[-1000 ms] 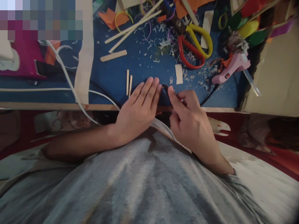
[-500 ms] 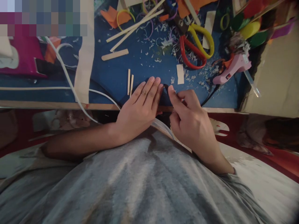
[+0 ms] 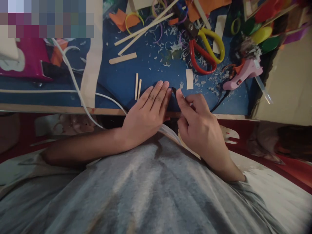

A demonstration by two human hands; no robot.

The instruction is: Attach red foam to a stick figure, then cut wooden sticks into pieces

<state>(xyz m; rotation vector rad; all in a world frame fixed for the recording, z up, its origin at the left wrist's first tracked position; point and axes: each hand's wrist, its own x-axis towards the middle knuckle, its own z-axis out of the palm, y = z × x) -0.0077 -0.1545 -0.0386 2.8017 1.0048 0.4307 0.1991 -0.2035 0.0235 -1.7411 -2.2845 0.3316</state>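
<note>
My left hand [image 3: 149,109] lies flat on the near edge of the blue tabletop [image 3: 107,81], fingers stretched out side by side. Anything beneath that palm is hidden. Closed fingers of my right hand [image 3: 198,120] grip a knife with a dark blade [image 3: 174,91], its point close to my left fingertips. The knife's handle is covered by the hand. Two short thin wooden sticks [image 3: 136,86] stand out just beyond my left fingers. A small cream strip [image 3: 189,79] lies past my right index finger.
Scissors [image 3: 204,53] with red and yellow handles lie among white shavings. To their right rests a pink glue gun [image 3: 243,74]. Long wooden sticks [image 3: 143,28] and a flat craft stick [image 3: 123,58] lie further back. A white cable [image 3: 73,78] crosses the left, and a cardboard box [image 3: 290,81] borders the right.
The view has shifted slightly, so the tabletop things appear a little further right. Both hands keep nearly the same pose, and slightly more of the dark blade shows.
</note>
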